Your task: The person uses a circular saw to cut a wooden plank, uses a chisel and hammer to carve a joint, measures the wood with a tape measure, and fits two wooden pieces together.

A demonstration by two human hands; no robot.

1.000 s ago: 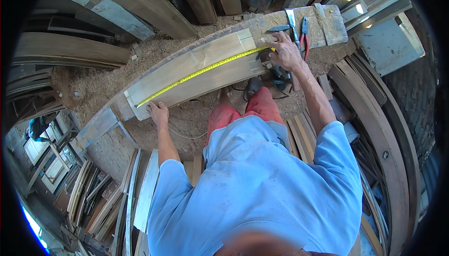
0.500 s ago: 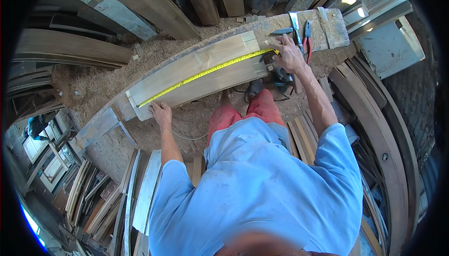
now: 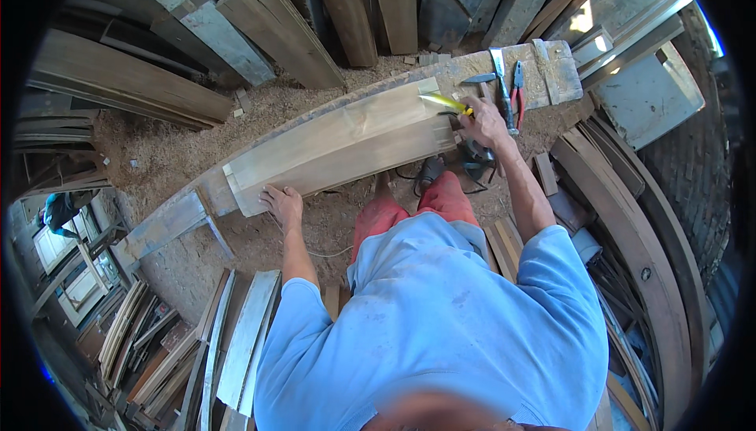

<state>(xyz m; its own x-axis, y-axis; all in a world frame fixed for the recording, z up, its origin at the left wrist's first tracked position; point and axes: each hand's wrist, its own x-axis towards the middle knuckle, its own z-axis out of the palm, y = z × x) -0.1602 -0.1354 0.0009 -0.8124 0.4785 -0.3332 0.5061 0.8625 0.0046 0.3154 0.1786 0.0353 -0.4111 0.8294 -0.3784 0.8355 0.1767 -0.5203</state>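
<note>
My right hand (image 3: 487, 125) is closed around a yellow tape measure (image 3: 470, 111); its short length of yellow blade sticks out to the left over the boards' far right end. My left hand (image 3: 283, 204) lies with fingers spread on the near edge of the pale wooden boards (image 3: 339, 143), close to their left end. The boards lie side by side along a long wooden bench (image 3: 169, 222). Just beyond my right hand are a hammer (image 3: 479, 79), a chisel-like tool with a pale blade (image 3: 498, 61) and pliers with red handles (image 3: 517, 100).
A dark power tool (image 3: 476, 155), partly hidden by my right arm, sits below the bench. Planks (image 3: 279, 33) lean along the far side over sawdust (image 3: 157, 147). Stacked boards (image 3: 248, 336) stand near left, long curved timbers (image 3: 630, 242) at right. Another person (image 3: 59, 212) shows at far left.
The yellow blade, stretched along the boards before, has drawn back to a short length at my right hand. My left hand no longer is at its end and rests on the board's edge.
</note>
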